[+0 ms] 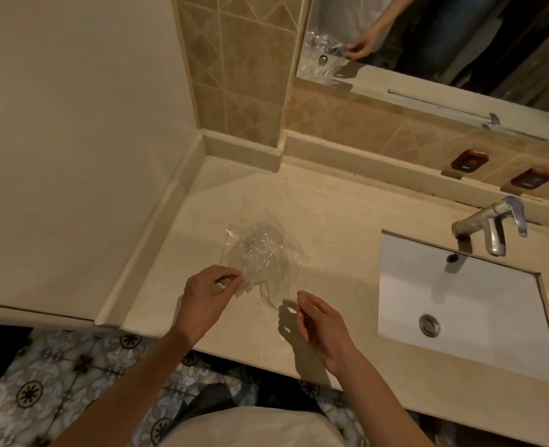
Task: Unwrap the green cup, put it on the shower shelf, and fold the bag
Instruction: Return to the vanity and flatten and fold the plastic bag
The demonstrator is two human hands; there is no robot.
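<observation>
A clear, crumpled plastic bag [260, 256] lies on the beige counter [324, 221], left of the sink. My left hand [207, 293] pinches the bag's near left edge between thumb and fingers. My right hand [318, 324] pinches the bag's near right corner. The green cup is not in view, and neither is the shower shelf.
A white rectangular sink [466, 304] with a metal drain is set into the counter on the right, under a chrome tap [492, 227]. A mirror [444, 43] hangs above the tiled backsplash. A plain wall closes the left side. Patterned floor tiles show below the counter edge.
</observation>
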